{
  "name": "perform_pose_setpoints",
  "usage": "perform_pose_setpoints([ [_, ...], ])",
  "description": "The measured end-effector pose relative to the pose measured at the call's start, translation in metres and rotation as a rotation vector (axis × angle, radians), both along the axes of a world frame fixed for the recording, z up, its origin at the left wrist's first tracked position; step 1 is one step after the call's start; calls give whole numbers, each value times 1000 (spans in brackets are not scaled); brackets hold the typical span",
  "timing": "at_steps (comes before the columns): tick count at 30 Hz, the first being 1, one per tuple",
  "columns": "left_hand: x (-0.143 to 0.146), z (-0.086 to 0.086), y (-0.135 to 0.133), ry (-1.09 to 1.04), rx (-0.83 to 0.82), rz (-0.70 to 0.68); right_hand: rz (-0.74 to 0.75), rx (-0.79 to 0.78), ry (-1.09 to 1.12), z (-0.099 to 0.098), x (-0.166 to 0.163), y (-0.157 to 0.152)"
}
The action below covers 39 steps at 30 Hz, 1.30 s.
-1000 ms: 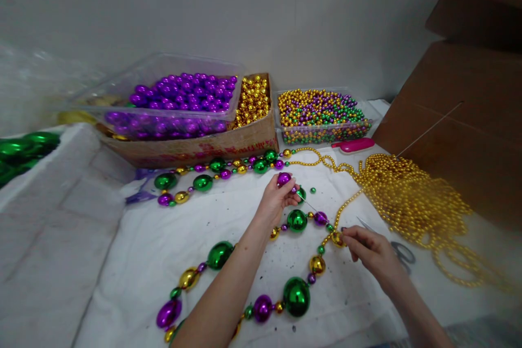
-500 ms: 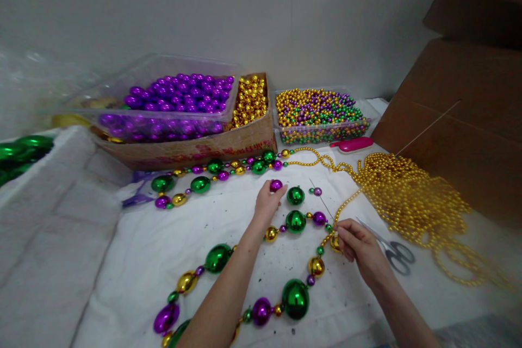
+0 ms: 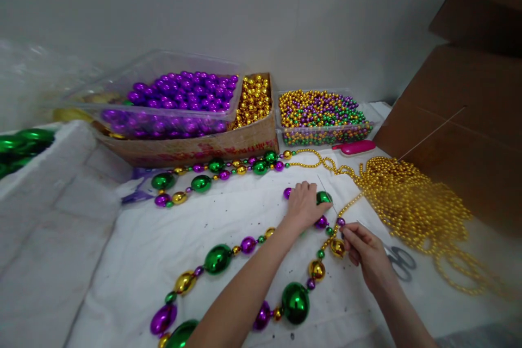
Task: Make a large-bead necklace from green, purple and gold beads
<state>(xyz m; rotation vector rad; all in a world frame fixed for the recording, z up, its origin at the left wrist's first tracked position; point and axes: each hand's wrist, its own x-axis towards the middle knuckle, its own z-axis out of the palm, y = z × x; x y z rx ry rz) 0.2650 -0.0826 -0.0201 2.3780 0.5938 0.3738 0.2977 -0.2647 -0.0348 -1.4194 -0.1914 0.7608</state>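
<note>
My left hand (image 3: 304, 205) is low over the white cloth, its thumb against a large shiny green bead (image 3: 324, 197); the fingers' undersides are hidden. A purple bead (image 3: 287, 193) shows just left of those fingers. My right hand (image 3: 362, 247) pinches a thin needle (image 3: 334, 207) near its lower end, with a small purple bead (image 3: 341, 222) by the fingertips. The needle slants up past the green bead. Below the hands, a garland of green, gold and purple beads (image 3: 296, 303) curves across the cloth. A gold bead (image 3: 337, 248) hangs beside my right fingers.
Behind are a clear tub of purple beads (image 3: 163, 128), a cardboard box (image 3: 196, 149) with gold beads and a tub of small mixed beads (image 3: 326, 133). Scissors (image 3: 402, 263), a heap of gold bead strings (image 3: 416, 201), a pink-handled tool (image 3: 358, 147) and a large carton (image 3: 448, 98) are right.
My left hand has moved right, and the green bead has shifted right with it. The purple bead it pinched now shows beside its fingers. A small purple bead has come to my right fingertips.
</note>
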Motion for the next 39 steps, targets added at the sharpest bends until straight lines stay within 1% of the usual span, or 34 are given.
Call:
perform_pose_setpoints([
  [2,11,-4,-15,37,-30,-24,-32,3,5,0,2,-2],
  [5,19,-7,-22,17,-170,0,-78,6,10,3,7,-9],
  [6,19,-6,-20,-16,-284,23,-83,7,14,4,8,-12],
  [8,14,0,-9,-102,-605,76,-70,-4,20,7,7,-17],
  [10,3,9,8,-208,-993,115,-23,-38,20,9,3,-22],
  [12,-10,19,24,-345,-1332,153,56,-97,8,10,-3,-24],
  [14,-23,27,34,-484,-1597,206,142,-154,-16,10,-10,-24],
  [15,-29,30,37,-538,-1696,235,173,-176,-33,10,-14,-23],
  [16,-34,31,39,-567,-1748,256,199,-192,-50,10,-17,-21],
  [21,-44,26,36,-619,-1829,313,245,-225,-102,18,-29,-15],
  [25,-46,23,31,-620,-1840,318,230,-224,-125,29,-33,-12],
  [29,-48,22,28,-631,-1826,321,231,-224,-127,33,-34,-9],
  [33,-52,22,26,-672,-1797,307,237,-227,-128,33,-36,-8],
  [39,-54,16,18,-738,-1633,181,263,-218,-132,30,-37,-10],
])
